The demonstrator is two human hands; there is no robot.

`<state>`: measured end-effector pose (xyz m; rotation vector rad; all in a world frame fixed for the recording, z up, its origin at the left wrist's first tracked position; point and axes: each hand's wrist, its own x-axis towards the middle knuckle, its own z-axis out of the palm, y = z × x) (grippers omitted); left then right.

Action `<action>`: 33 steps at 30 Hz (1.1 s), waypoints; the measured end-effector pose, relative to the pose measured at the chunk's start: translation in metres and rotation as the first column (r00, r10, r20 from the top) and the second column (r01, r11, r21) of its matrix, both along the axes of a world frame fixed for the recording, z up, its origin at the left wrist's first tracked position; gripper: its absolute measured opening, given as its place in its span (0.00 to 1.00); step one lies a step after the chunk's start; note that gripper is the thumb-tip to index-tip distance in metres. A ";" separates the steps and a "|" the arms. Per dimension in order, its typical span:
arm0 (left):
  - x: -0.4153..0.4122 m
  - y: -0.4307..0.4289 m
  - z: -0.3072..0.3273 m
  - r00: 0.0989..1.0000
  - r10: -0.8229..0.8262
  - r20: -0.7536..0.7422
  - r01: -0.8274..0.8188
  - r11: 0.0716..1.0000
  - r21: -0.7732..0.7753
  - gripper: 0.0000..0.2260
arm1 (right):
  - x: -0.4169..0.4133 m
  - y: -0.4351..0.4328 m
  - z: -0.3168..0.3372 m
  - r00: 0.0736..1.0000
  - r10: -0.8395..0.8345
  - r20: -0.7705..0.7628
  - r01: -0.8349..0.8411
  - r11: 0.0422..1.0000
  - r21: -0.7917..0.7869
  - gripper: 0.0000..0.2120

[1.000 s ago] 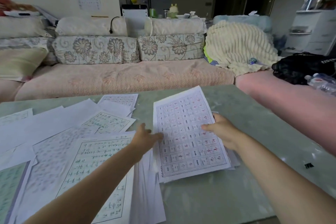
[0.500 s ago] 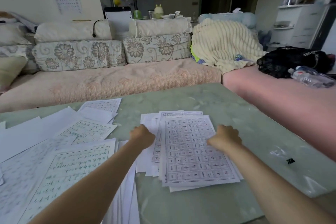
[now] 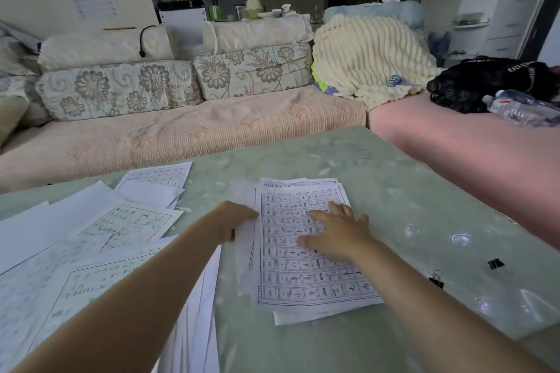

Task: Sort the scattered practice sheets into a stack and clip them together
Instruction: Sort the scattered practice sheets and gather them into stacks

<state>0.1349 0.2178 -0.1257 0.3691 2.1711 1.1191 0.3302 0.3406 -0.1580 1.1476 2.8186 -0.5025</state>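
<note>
- The stack of practice sheets (image 3: 312, 285) is lying on the green table (image 3: 409, 191), directly in front of the person. Its near and far edges are fanning out unevenly, so it is not yet squared.
- The right hand (image 3: 336, 233) is resting flat on the top sheet with its fingers spread and straight, pressing rather than pinching. I judge it is pinning the pile so that nothing slides on the glossy tabletop.
- The left hand (image 3: 233, 219) is meeting the stack's left edge, probably nudging offset sheets into line against the other hand's weight. Its fingertips are blurred, so I cannot tell whether they are pushing or pinching a sheet.
- The loose sheets (image 3: 127, 222) are lying overlapped just left of the stack, partly under the left forearm, and are waiting to be gathered. The sorting is looking only partly done.
- A black binder clip (image 3: 495, 264) and a second clip (image 3: 436, 279) are sitting on the table to the right, apart from the stack. They are likely being kept there for the clipping step, which is not yet begun.
</note>
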 end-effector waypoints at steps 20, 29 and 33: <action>0.009 -0.063 0.006 0.999 -0.025 0.043 0.003 0.890 0.457 0.17 | 0.000 -0.010 0.032 0.759 -0.395 -0.518 0.045 0.825 -0.564 0.36; 0.043 -0.084 0.069 0.964 0.198 -0.178 -0.005 0.682 0.731 0.19 | -0.007 -0.053 0.095 0.452 -0.305 -0.839 -0.075 0.923 -0.376 0.16; 0.057 -0.089 0.091 0.887 0.257 -0.384 0.097 0.709 0.698 0.17 | 0.000 -0.066 0.118 0.330 -0.277 -0.903 -0.103 0.940 -0.326 0.20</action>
